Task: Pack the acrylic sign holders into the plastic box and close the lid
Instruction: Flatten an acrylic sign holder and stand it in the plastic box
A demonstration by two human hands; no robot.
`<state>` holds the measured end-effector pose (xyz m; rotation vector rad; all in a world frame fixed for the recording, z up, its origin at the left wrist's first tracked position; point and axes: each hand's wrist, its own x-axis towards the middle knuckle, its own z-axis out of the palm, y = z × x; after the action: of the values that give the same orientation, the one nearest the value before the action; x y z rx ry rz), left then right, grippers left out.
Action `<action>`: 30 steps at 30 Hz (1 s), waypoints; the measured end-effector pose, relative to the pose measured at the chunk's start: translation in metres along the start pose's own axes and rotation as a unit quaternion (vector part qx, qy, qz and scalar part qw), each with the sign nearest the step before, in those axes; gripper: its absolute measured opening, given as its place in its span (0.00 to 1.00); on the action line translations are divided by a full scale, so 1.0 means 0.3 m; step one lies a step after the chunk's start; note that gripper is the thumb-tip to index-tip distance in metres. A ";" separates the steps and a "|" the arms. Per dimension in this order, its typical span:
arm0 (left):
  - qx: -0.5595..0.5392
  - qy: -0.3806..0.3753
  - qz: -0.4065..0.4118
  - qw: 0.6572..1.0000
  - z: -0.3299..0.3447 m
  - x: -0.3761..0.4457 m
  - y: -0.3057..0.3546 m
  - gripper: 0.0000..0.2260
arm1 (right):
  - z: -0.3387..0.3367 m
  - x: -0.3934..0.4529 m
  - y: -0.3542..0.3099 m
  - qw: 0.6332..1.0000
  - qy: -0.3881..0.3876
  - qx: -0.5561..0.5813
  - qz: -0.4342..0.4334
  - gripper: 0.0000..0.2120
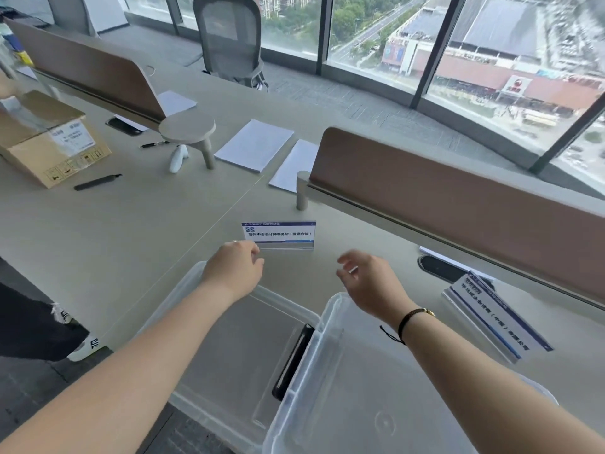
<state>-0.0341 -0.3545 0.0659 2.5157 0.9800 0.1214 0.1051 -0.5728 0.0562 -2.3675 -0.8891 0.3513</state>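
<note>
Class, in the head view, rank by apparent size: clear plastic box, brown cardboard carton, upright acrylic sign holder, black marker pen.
1. Clear plastic box, though nearest the camera
2. Brown cardboard carton
3. Upright acrylic sign holder
4. Black marker pen

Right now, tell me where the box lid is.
In the head view the clear lid lies flat on the desk, lower centre, under the left hand and directly left of the open plastic box.

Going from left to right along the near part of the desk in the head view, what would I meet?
Box lid lying flat → clear plastic box, open → acrylic sign holders lying stacked at the right. Both hands hover above, left hand over the lid, right hand over the box.
</note>
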 end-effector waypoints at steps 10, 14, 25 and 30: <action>0.008 -0.056 0.028 0.998 0.069 0.449 -0.224 0.13 | 0.198 0.402 -0.064 0.993 -0.031 -0.093 0.064 0.18; 0.022 -0.089 0.047 0.995 0.136 0.555 -0.257 0.13 | 0.267 0.522 -0.044 0.990 -0.054 -0.101 0.085 0.23; 0.067 -0.120 0.102 0.985 0.239 0.665 -0.305 0.09 | 0.382 0.642 -0.022 0.982 -0.058 -0.125 0.126 0.16; 0.075 -0.109 0.111 0.985 0.248 0.679 -0.314 0.09 | 0.404 0.644 -0.021 0.980 -0.021 -0.131 0.146 0.07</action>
<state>0.0763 -0.1851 -0.0567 2.6997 0.6417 -0.1653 0.1939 -0.3882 -0.0443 -2.7541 -0.6369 0.4233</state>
